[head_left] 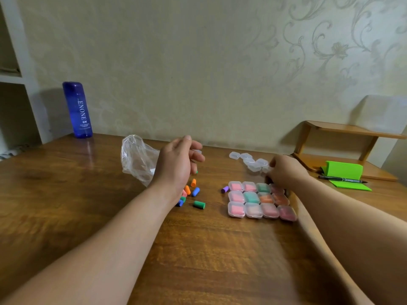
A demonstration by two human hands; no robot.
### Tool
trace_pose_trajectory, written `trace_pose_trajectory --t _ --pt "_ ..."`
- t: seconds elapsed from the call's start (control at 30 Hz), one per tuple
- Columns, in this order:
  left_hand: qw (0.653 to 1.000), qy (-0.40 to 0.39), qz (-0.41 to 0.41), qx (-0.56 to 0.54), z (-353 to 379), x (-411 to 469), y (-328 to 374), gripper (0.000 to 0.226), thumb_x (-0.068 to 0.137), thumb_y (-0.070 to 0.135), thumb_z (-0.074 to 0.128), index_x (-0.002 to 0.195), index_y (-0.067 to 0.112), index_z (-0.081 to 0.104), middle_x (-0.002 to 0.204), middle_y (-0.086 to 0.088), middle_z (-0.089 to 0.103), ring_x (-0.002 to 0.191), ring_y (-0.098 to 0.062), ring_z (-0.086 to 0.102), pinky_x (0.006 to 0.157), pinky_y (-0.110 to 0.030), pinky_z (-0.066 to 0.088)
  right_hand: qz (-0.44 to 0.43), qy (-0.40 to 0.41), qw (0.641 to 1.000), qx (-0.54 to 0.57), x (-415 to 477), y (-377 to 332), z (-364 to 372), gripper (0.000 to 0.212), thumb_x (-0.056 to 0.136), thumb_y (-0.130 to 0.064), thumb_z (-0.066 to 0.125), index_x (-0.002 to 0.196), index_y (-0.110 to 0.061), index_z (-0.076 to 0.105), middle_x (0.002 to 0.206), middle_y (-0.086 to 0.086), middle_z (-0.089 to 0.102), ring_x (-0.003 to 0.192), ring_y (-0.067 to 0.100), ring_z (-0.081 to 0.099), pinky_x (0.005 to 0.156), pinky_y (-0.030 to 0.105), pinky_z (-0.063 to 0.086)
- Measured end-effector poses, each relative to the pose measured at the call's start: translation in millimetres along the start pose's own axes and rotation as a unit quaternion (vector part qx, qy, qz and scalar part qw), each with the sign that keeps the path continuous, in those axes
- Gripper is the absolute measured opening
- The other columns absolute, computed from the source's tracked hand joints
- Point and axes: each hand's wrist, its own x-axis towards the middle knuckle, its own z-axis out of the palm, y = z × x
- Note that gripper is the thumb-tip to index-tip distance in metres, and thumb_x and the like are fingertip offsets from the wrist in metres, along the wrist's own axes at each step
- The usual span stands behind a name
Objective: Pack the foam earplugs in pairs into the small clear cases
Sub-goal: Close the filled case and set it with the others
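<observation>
Several loose foam earplugs (191, 193) in orange, blue, green and pink lie on the wooden table (88, 205); a purple earplug (224, 190) lies apart beside the packed cases. Filled clear cases (259, 200) form a block of three rows. Several empty clear cases (248, 160) are heaped behind it. My left hand (179, 160) hovers above the loose earplugs with curled fingers; a green tip (196, 172) shows under them, and whether it is held is unclear. My right hand (286, 170) is at the block's far right corner, pinching a clear case (267, 169) beside the heap.
A crumpled clear plastic bag (137, 158) lies behind my left hand. A blue bottle (77, 110) stands at the back left against the wall. At the right are a small wooden shelf (343, 148), green paper pads (345, 175) and a black marker (339, 178).
</observation>
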Motion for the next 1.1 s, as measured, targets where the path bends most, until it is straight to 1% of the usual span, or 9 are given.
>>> trace_pose_trajectory --t 0.2,0.27,0.37,0.47,0.6,0.73,0.87,1.0,1.1 --pt "1.000 -0.007 -0.001 0.014 -0.6 -3.9 2.3 0.035 0.113 0.034 0.045 0.104 0.014 0.072 0.083 -0.004 0.073 0.063 -0.014 0.055 0.050 -0.021 0.042 -0.037 0.036 0.994 0.098 -12.5 1.4 -16.5 0.044 0.097 -0.029 0.067 0.140 -0.029 0.062 0.134 0.012 0.064 0.095 0.023 0.067 0.078 0.038 0.061" --pt "1.000 -0.010 0.004 0.020 -1.3 -4.9 3.4 0.033 0.113 0.034 0.046 0.104 0.015 0.072 0.083 -0.003 0.073 0.064 -0.015 0.056 0.051 -0.022 0.042 -0.061 0.048 0.985 0.156 -27.3 -9.9 -30.5 0.035 0.098 -0.032 0.061 0.133 -0.031 0.067 0.131 0.012 0.064 0.090 0.022 0.069 0.077 0.039 0.062" --pt "1.000 -0.012 0.009 0.022 -2.5 -10.6 7.2 0.030 0.112 0.031 0.048 0.104 0.015 0.072 0.084 -0.003 0.072 0.065 -0.015 0.057 0.051 -0.020 0.043 -0.121 0.046 0.960 0.248 -61.4 -40.0 -50.3 0.025 0.103 -0.028 0.064 0.128 -0.029 0.067 0.110 0.004 0.070 0.075 0.014 0.066 0.058 0.025 0.053" --pt "0.999 -0.029 0.009 0.026 -9.4 -22.7 15.5 0.026 0.111 0.030 0.049 0.106 0.018 0.072 0.090 -0.005 0.074 0.072 -0.018 0.061 0.059 -0.027 0.047 -0.191 0.030 0.911 0.364 -106.3 -76.8 -58.6 0.022 0.101 -0.027 0.069 0.123 -0.033 0.067 0.095 0.000 0.071 0.064 0.007 0.062 0.052 0.019 0.048" --pt "0.994 -0.087 -0.025 0.057 -26.1 -36.3 26.5 0.024 0.111 0.034 0.053 0.113 0.018 0.071 0.102 -0.007 0.077 0.087 -0.023 0.072 0.071 -0.034 0.055 -0.260 0.017 0.856 0.446 -151.2 -105.1 -49.2 0.031 0.099 -0.030 0.073 0.129 -0.035 0.065 0.103 -0.009 0.072 0.091 0.000 0.068 0.073 0.012 0.053" --pt "0.985 -0.156 -0.078 -0.012 -45.1 -50.4 24.0 0.030 0.112 0.036 0.053 0.124 0.014 0.068 0.107 -0.015 0.077 0.093 -0.031 0.077 0.075 -0.036 0.059 -0.294 0.004 0.844 0.449 -167.5 -111.4 -27.2 0.037 0.097 -0.031 0.077 0.132 -0.029 0.067 0.119 -0.019 0.072 0.113 -0.006 0.065 0.094 0.019 0.053" --pt "0.976 -0.175 -0.084 -0.094 -52.2 -60.9 10.6 0.023 0.111 0.024 0.056 0.126 0.009 0.065 0.102 -0.015 0.076 0.098 -0.032 0.077 0.084 -0.040 0.061 -0.315 -0.016 0.837 0.447 -173.1 -110.6 -15.3 0.035 0.095 -0.027 0.079 0.128 -0.029 0.068 0.118 -0.020 0.072 0.114 -0.005 0.064 0.089 0.013 0.051" --pt "0.981 -0.163 -0.061 -0.087 -50.6 -61.4 8.3 0.028 0.106 0.019 0.064 0.133 0.013 0.063 0.103 -0.015 0.078 0.102 -0.033 0.078 0.083 -0.035 0.062 -0.319 -0.041 0.817 0.478 -174.0 -109.1 -13.5 0.032 0.097 -0.029 0.077 0.128 -0.034 0.069 0.117 -0.018 0.074 0.116 0.002 0.068 0.093 0.025 0.056" --pt "0.986 -0.156 -0.025 -0.060 -50.8 -62.8 10.1 0.031 0.102 0.023 0.069 0.133 0.019 0.067 0.110 -0.017 0.079 0.103 -0.032 0.079 0.083 -0.033 0.062 -0.289 -0.068 0.795 0.529 -175.6 -108.3 -18.0 0.024 0.103 -0.025 0.069 0.126 -0.032 0.071 0.115 -0.012 0.077 0.112 0.004 0.071 0.090 0.023 0.057"
